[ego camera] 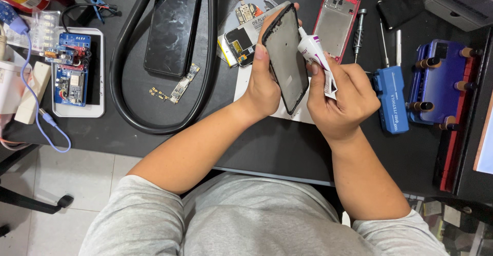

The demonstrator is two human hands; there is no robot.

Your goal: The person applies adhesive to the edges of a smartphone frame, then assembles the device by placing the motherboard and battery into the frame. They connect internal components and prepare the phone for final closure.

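While your left hand (264,84) clasps the phone frame (287,56), your right hand (341,99) squeezes the glue tube (316,56) at its top edge, gluing apparently just begun.

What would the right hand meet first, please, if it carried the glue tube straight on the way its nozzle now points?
The right hand aims the white tube up-left; its nozzle already sits at the edge of the phone frame held by the left hand, though actual contact is unclear.

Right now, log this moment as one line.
left hand: holds black phone frame | right hand: squeezes white glue tube | nozzle at frame's upper edge
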